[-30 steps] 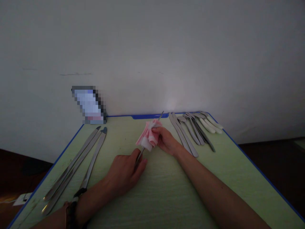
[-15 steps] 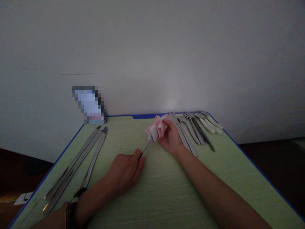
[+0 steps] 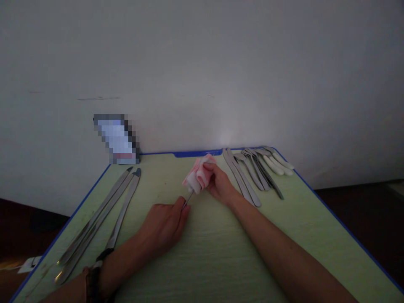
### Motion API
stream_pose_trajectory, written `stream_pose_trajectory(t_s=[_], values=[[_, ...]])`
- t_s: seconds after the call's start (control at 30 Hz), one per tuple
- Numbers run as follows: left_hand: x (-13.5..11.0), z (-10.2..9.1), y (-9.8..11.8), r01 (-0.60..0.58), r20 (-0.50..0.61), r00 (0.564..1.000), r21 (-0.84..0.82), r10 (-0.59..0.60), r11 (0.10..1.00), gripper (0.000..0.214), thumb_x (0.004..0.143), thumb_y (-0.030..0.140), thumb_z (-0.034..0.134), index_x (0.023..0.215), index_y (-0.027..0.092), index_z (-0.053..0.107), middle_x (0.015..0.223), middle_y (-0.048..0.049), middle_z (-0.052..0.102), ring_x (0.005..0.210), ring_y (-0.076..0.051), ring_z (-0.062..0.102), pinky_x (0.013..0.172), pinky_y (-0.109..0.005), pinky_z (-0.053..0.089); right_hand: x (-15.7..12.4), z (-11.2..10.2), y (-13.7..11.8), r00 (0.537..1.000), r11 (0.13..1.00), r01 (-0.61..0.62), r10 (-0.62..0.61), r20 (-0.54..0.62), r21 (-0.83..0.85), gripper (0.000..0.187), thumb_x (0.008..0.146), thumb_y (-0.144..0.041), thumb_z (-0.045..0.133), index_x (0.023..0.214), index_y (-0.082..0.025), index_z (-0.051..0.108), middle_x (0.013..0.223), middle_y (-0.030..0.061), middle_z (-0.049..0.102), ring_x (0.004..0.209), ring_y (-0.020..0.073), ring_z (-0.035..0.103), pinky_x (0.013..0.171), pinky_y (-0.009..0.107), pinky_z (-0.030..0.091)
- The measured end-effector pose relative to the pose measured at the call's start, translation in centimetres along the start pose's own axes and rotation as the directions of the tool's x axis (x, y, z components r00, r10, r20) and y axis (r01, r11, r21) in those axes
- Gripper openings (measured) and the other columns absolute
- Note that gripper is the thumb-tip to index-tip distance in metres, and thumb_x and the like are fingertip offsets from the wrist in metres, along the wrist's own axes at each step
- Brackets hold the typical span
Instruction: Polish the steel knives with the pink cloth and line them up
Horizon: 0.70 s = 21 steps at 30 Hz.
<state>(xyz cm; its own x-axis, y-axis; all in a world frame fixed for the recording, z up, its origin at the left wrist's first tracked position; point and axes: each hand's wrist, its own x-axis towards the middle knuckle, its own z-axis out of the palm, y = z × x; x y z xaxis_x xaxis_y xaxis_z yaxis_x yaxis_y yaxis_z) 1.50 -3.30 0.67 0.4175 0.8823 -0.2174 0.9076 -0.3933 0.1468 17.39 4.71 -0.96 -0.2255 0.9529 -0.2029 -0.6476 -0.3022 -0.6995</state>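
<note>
My left hand rests on the green table and pinches the near end of a thin metal utensil, whose type I cannot make out. My right hand is closed around a pink and white cloth that is wrapped over the far part of that utensil. The cloth hides most of the utensil.
Three long metal knives lie at the left of the table. At the far right lies a group of several knives, forks and spoons. A blurred-out object leans on the white wall behind. The table has a blue rim.
My right hand slid the cloth along the utensil away from me, then back toward my left hand. My left hand stayed put.
</note>
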Motion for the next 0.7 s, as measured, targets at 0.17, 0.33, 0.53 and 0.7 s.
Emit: stream_pose_trajectory(t_s=[0.17,0.33,0.53,0.7], values=[[-0.1,-0.1,0.0,-0.030,-0.008,1.000,0.004,0.030,1.000,0.031,0.098,0.029,0.020,0.093,0.018,0.049,0.070,-0.0065,0.070,0.062,-0.023,0.068,0.059,-0.031,0.043,0.1,-0.3,-0.7,0.997,0.989,0.052,-0.043,-0.069,0.141,0.010,0.071,-0.026,0.059,0.077,-0.019,0.062,0.067,-0.0017,0.064,0.059,0.0128,0.056,0.058,0.024,0.050],[0.0,-0.2,-0.1,-0.044,-0.008,0.999,0.009,0.044,0.999,0.033,0.098,0.031,0.021,0.092,0.018,0.050,0.069,-0.0061,0.070,0.061,-0.022,0.067,0.058,-0.030,0.043,0.4,-0.8,-0.7,0.993,0.980,0.106,-0.097,-0.064,0.166,0.011,0.072,-0.028,0.058,0.079,-0.020,0.061,0.067,-0.0020,0.063,0.058,0.0133,0.056,0.058,0.025,0.051],[-0.1,-0.4,-0.3,-0.084,-0.004,0.996,0.019,0.084,0.996,0.035,0.099,0.031,0.020,0.093,0.017,0.051,0.071,-0.0068,0.070,0.063,-0.021,0.067,0.060,-0.029,0.044,0.9,-1.2,-0.9,0.985,0.980,0.159,-0.148,-0.090,0.118,0.009,0.070,-0.028,0.060,0.076,-0.020,0.060,0.068,-0.0022,0.063,0.059,0.0119,0.057,0.061,0.024,0.052],[-0.2,-0.4,-0.3,-0.100,-0.013,0.995,0.010,0.100,0.995,0.035,0.099,0.030,0.020,0.092,0.017,0.052,0.072,-0.0078,0.070,0.064,-0.022,0.067,0.061,-0.031,0.044,0.8,-0.8,-1.3,0.970,0.967,0.203,-0.177,-0.165,0.152,0.007,0.071,-0.025,0.057,0.075,-0.019,0.059,0.065,-0.0023,0.062,0.055,0.0122,0.055,0.057,0.024,0.052]])
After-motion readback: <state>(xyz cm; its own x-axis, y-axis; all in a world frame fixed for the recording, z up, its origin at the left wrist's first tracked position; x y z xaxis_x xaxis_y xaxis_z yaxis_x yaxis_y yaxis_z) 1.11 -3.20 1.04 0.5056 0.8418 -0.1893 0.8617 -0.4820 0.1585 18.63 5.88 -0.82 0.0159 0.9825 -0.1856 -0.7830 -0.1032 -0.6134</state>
